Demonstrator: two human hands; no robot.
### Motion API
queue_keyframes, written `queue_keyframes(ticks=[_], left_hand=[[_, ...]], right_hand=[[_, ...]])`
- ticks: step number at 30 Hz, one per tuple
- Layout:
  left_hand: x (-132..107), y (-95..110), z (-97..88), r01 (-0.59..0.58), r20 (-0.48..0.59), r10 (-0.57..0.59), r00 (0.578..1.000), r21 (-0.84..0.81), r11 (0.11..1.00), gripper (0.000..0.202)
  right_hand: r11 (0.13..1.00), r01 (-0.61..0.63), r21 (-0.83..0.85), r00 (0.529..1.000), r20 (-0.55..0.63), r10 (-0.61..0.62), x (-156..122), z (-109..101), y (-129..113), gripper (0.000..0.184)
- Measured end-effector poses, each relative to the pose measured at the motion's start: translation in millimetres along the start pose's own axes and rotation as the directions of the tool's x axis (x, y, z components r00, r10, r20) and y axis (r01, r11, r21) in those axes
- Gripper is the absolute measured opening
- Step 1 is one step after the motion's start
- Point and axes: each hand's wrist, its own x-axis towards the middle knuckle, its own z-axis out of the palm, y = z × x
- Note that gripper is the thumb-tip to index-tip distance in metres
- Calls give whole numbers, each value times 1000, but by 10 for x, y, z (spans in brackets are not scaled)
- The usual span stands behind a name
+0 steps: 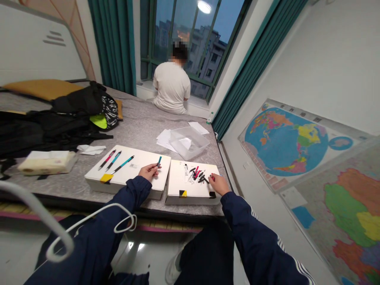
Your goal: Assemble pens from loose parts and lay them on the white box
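My left hand (150,172) is closed on a short teal pen barrel (159,161), held upright over the right end of the left white box (154,186). Farther left on that box lie a red and black pen (107,160) and two teal and black pens, one slanting at the left (114,160) and one longer (123,164). My right hand (219,184) is pinched at the right edge of a pile of loose pen parts (197,174), black, red and clear. A small red piece (213,178) shows at its fingertips. The pile lies on the right white box (175,174).
Behind the boxes, a clear plastic bin (192,144) rests beside white papers (166,139). A tissue pack (47,162) and black bags (59,118) lie to the left. A person in a white shirt (172,87) sits by the window. A white cable (97,211) crosses near my left sleeve.
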Motion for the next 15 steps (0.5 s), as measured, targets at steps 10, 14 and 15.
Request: queue_keyframes(ticks=[10,14,15], left_hand=[[-28,56,4,59,69,-60,996,20,998,51],[-44,54,13,58,59,-59,997,17,998,50],[-49,53,17,53,56,-54,997,17,998,49]], right_hand=[[994,106,-2,975,196,-104,100,-64,-96,10],[995,100,28,972,209,-104,58,15,-215,11],[995,89,35,974,207,-95,63,40,-248,12]])
